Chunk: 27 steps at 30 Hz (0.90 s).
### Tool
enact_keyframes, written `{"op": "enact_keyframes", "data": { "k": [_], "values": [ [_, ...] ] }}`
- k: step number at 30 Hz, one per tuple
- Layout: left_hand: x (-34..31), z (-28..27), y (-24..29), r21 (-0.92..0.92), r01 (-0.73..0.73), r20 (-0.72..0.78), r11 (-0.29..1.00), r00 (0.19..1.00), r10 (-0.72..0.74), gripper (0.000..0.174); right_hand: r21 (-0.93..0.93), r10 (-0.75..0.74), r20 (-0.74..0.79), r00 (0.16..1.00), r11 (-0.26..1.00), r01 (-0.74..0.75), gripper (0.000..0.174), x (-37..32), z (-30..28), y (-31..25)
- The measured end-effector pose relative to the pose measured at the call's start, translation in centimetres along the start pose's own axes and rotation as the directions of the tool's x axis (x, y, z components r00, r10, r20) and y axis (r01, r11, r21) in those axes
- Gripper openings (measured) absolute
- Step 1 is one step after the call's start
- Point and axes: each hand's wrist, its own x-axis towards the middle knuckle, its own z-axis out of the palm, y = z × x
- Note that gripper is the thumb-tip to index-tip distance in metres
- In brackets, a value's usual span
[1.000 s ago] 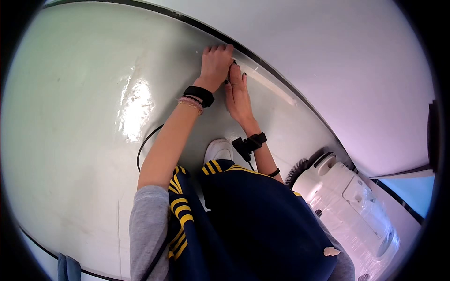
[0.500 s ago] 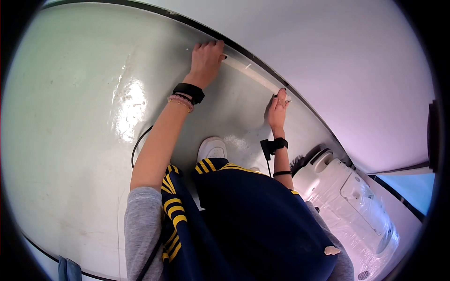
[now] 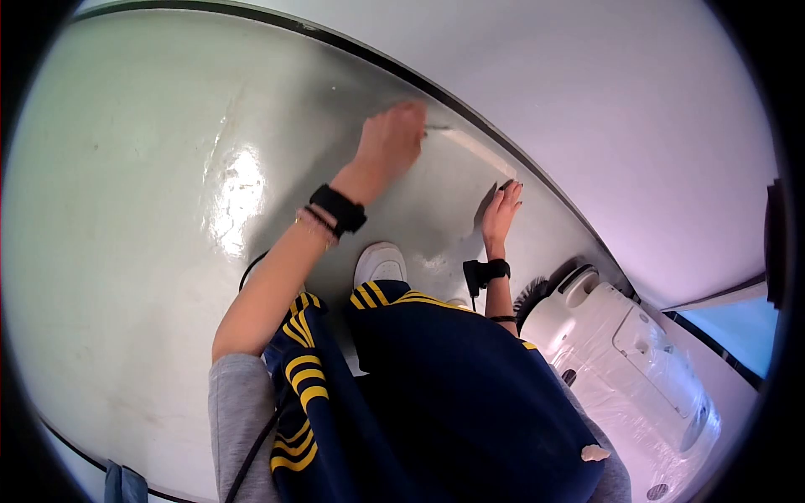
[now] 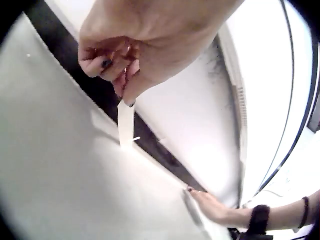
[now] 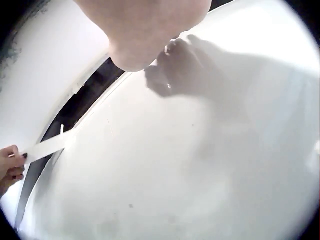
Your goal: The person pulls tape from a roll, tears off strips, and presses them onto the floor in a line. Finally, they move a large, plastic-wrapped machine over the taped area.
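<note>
In the head view my left hand (image 3: 392,142), slightly blurred, is raised over the floor near the wall's base. Between thumb and finger it pinches the end of a pale strip of tape (image 4: 126,122), which rises off the floor in the left wrist view. The rest of the tape (image 3: 482,151) lies along the wall edge. My right hand (image 3: 501,214), its fingers straight, rests by the tape's far end. In the right wrist view the right hand (image 5: 155,30) hides its own fingers. A small white sliver (image 4: 136,138) sticks out beside the lifted tape.
A dark strip (image 3: 369,52) runs along the foot of the white wall (image 3: 604,142). A white machine wrapped in clear plastic (image 3: 637,360), with a dark brush (image 3: 530,300), stands at the right. A white shoe (image 3: 381,264) is on the glossy floor (image 3: 134,251).
The hands were together at the tape's left end; the right hand then moved right along it. Since then the left hand has come up and rightward, lifting the tape's end off the floor.
</note>
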Motion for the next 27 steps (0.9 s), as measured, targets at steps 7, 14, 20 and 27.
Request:
{"op": "enact_keyframes", "data": {
  "k": [7,14,20,27],
  "values": [
    [-5.7,-4.6,4.9,-0.122,0.096,0.266,0.988,0.962,-0.061,0.010,0.132,-0.001,-0.062,0.998,0.991,0.009,0.058,-1.2,-0.1,0.0],
    [-7.8,-12.1,1.4,-0.036,0.264,0.108,0.964,0.960,-0.258,0.016,0.240,-0.196,-0.072,0.978,0.948,0.208,0.066,-1.3,-0.7,-3.6],
    [-8.3,-16.1,-2.8,0.117,0.379,-0.018,0.918,0.925,-0.380,0.018,0.363,-0.309,-0.075,0.948,0.877,0.314,0.049,-2.4,0.3,-9.4],
    [-8.9,-16.4,-2.7,0.164,0.359,-0.074,0.919,0.933,-0.352,0.019,0.347,-0.160,-0.130,0.979,0.917,0.196,0.038,-2.9,1.1,-16.2]
  ]
}}
